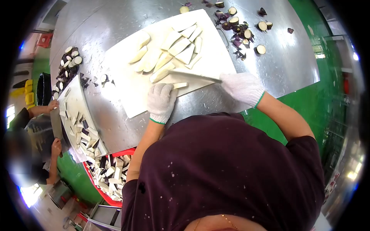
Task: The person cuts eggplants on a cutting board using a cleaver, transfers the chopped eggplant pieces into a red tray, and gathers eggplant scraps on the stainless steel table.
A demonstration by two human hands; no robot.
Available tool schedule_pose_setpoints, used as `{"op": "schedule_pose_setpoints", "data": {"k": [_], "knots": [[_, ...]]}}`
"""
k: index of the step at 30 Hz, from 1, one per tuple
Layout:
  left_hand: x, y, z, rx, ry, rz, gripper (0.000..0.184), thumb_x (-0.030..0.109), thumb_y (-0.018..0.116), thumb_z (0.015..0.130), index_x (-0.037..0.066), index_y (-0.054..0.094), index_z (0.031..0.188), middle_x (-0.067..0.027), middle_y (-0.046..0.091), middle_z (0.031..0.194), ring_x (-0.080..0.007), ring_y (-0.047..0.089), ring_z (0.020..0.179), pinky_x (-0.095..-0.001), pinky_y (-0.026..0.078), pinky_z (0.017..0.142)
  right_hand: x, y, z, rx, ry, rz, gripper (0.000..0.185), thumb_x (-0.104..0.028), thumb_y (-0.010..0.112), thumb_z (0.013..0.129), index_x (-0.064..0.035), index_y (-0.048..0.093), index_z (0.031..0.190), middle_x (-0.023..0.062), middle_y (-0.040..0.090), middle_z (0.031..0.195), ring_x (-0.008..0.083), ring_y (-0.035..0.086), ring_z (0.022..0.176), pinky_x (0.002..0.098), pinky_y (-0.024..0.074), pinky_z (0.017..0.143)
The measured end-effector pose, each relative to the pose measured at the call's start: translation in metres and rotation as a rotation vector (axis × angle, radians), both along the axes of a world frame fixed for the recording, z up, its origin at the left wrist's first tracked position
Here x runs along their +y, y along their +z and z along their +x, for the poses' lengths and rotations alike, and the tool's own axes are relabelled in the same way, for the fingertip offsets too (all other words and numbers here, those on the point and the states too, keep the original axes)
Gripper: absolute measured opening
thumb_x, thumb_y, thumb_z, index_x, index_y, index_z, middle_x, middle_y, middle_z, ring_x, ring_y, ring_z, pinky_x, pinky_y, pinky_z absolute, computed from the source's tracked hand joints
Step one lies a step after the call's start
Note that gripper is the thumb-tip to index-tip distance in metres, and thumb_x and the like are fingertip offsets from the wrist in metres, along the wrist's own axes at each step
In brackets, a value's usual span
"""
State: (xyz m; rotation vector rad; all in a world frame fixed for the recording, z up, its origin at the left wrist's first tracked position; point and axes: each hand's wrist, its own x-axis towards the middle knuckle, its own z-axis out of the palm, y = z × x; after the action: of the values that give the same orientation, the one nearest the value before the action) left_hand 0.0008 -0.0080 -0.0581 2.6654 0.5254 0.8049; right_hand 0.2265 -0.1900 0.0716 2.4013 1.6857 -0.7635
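My right hand (pixel 242 88), in a white knit glove with a green cuff, is closed round the handle of a knife (pixel 194 76). Its blade points left, just above the near part of a white cutting board (pixel 127 86). My left hand (pixel 161 101), gloved the same way, presses a pale peeled eggplant strip (pixel 180 85) against the board, fingers curled over one end. Beyond the blade lie several long peeled eggplant pieces (pixel 148 59). Cut eggplant wedges (pixel 179 47) rest side by side further back. The knife handle is hidden inside my glove.
The board lies on a steel table (pixel 104 29). Eggplant ends (pixel 246 34) are scattered at the back right, with another heap (pixel 69 63) at left. A co-worker (pixel 32 131) at left holds a cleaver (pixel 56 125) by a second board (pixel 79 104). A red basket (pixel 91 179) holds cut pieces.
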Motion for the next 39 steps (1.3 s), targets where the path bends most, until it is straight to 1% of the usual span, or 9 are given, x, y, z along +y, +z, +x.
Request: {"op": "schedule_pose_setpoints", "data": {"k": [5, 6, 8, 15, 19, 24, 27, 31, 39], "knots": [[0.017, 0.022, 0.024, 0.039, -0.018, 0.177, 0.019, 0.015, 0.080, 0.077, 0.012, 0.067, 0.092, -0.0056, 0.066, 0.094, -0.0286, 0.061, 0.087, -0.0416, 0.048, 0.079, -0.026, -0.012, 0.024, 0.029, -0.185, 0.252, 0.028, -0.023, 0.055, 0.098, 0.0007, 0.056, 0.113, 0.0214, 0.068, 0.085, 0.0402, 0.068, 0.069, 0.0487, 0.0547, 0.065], [0.024, 0.021, 0.029, 0.100, -0.020, 0.198, 0.025, 0.021, 0.083, 0.072, 0.014, 0.067, 0.091, -0.0068, 0.065, 0.109, -0.0298, 0.060, 0.101, -0.0456, 0.047, 0.090, -0.034, -0.026, 0.027, 0.067, -0.262, 0.382, 0.030, -0.023, 0.055, 0.098, 0.0014, 0.055, 0.115, 0.0204, 0.068, 0.085, 0.0376, 0.068, 0.066, 0.0468, 0.0550, 0.064], [0.042, 0.028, 0.048, 0.063, 0.007, 0.349, 0.041, 0.031, 0.084, 0.072, 0.013, 0.067, 0.103, -0.0117, 0.060, 0.123, -0.0349, 0.054, 0.117, -0.0512, 0.043, 0.100, -0.034, -0.020, 0.025, 0.370, -0.599, 0.448, 0.034, -0.023, 0.056, 0.098, 0.0022, 0.056, 0.120, 0.0129, 0.064, 0.081, 0.0218, 0.065, 0.057, 0.0364, 0.0544, 0.055], [0.092, 0.053, 0.124, 0.462, 0.270, 0.049, 0.102, 0.063, 0.073, 0.077, 0.006, 0.036, 0.154, -0.0282, 0.032, 0.158, -0.0475, 0.027, 0.147, -0.0628, 0.023, 0.118, -0.039, -0.053, -0.003, 1.142, -1.305, 0.575, 0.020, -0.014, 0.058, 0.093, 0.0004, 0.052, 0.106, 0.0074, 0.056, 0.076, 0.0115, 0.052, 0.050, 0.0307, 0.0522, 0.042], [0.086, 0.087, 0.182, 0.702, 0.116, -0.038, 0.100, 0.065, 0.061, 0.083, 0.006, 0.032, 0.157, -0.0188, 0.037, 0.160, -0.0389, 0.032, 0.148, -0.0636, 0.025, 0.117, -0.028, -0.074, -0.006, 1.194, -1.284, 0.560, 0.023, -0.009, 0.058, 0.087, 0.0013, 0.051, 0.107, 0.0068, 0.053, 0.075, 0.0127, 0.051, 0.050, 0.0365, 0.0572, 0.047], [0.076, 0.068, 0.198, 0.635, -0.084, -0.259, 0.076, 0.064, 0.059, 0.083, 0.023, 0.053, 0.147, -0.0163, 0.055, 0.142, -0.0368, 0.048, 0.132, -0.0616, 0.038, 0.105, -0.011, -0.072, -0.004, 1.238, -1.243, 0.543, 0.025, -0.010, 0.057, 0.088, 0.0002, 0.051, 0.110, 0.0067, 0.055, 0.076, 0.0123, 0.051, 0.051, 0.0355, 0.0573, 0.047], [0.038, 0.084, 0.182, 0.746, -0.009, -0.145, 0.087, 0.076, 0.058, 0.078, 0.024, 0.054, 0.148, -0.0136, 0.058, 0.136, -0.0359, 0.050, 0.127, -0.0606, 0.037, 0.103, 0.001, -0.061, -0.005, 1.188, -1.199, 0.523, 0.025, -0.012, 0.057, 0.089, 0.0001, 0.052, 0.110, 0.0068, 0.056, 0.077, 0.0123, 0.052, 0.052, 0.0350, 0.0560, 0.046], [0.005, 0.062, 0.167, 0.539, 0.129, -0.046, 0.086, 0.070, 0.065, 0.074, 0.023, 0.056, 0.145, -0.0215, 0.056, 0.132, -0.0378, 0.050, 0.124, -0.0628, 0.035, 0.101, 0.028, -0.068, -0.015, 1.129, -1.094, 0.350, 0.017, -0.014, 0.057, 0.091, 0.0017, 0.056, 0.098, 0.0085, 0.056, 0.071, 0.0161, 0.056, 0.049, 0.0350, 0.0543, 0.043], [0.014, 0.059, 0.151, 0.242, 0.299, -0.270, 0.063, 0.052, 0.073, 0.076, 0.025, 0.064, 0.132, -0.0263, 0.057, 0.129, -0.0439, 0.061, 0.112, -0.0504, 0.052, 0.091, 0.063, -0.090, -0.034, 1.301, -0.952, 0.446, 0.032, -0.025, 0.063, 0.088, 0.0060, 0.057, 0.092, 0.0117, 0.062, 0.068, 0.0230, 0.062, 0.045, 0.0334, 0.0450, 0.042]]}}
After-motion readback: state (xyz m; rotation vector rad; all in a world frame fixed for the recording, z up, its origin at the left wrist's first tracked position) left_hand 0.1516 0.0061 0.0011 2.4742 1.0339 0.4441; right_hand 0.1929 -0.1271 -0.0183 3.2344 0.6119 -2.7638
